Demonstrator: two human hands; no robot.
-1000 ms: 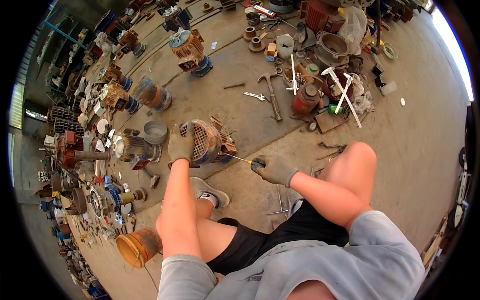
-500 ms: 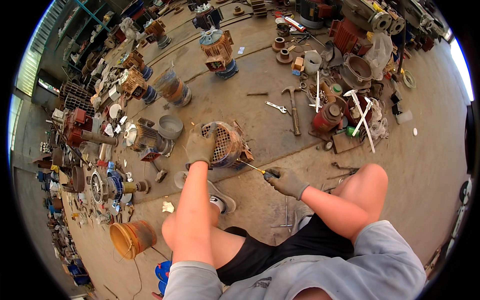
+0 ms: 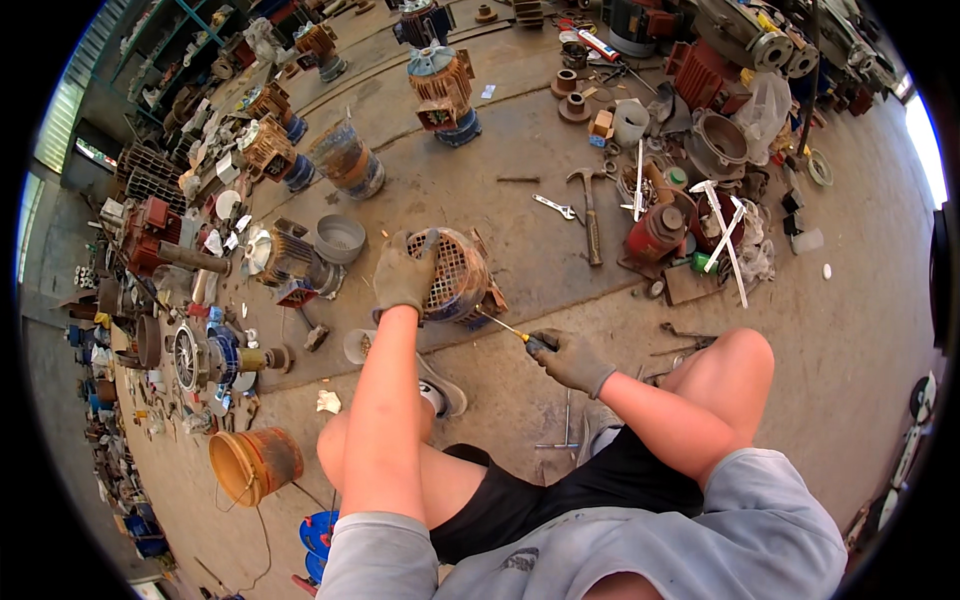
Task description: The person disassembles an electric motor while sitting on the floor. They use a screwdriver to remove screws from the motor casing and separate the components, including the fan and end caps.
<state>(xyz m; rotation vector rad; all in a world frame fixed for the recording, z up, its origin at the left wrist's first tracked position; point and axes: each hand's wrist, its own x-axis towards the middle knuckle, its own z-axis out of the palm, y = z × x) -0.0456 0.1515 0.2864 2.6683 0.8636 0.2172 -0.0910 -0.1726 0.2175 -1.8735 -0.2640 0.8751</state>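
Note:
A motor (image 3: 484, 296) with a rusty, blue-edged fan cover (image 3: 456, 278) sits on the floor ahead of me, its square-mesh grille turned toward me. My left hand (image 3: 403, 275), in a grey-brown work glove, grips the left rim of that cover. In my gloved right hand (image 3: 575, 362) is a screwdriver (image 3: 508, 328) with a yellow and dark handle. Its thin shaft points left to the cover's lower right side, and whether the tip sits on a screw is too small to tell.
A hammer (image 3: 591, 220) and an adjustable wrench (image 3: 553, 207) lie beyond the motor. White calipers (image 3: 727, 235) rest over containers at right. More motors (image 3: 285, 255) stand at left, near a grey bowl (image 3: 340, 239). An orange bucket (image 3: 255, 465) is at lower left; a T-handle tool (image 3: 567, 430) lies between my feet.
The view has shifted slightly. The screwdriver's tip sits a little higher against the cover's side. My left hand keeps its hold on the rim.

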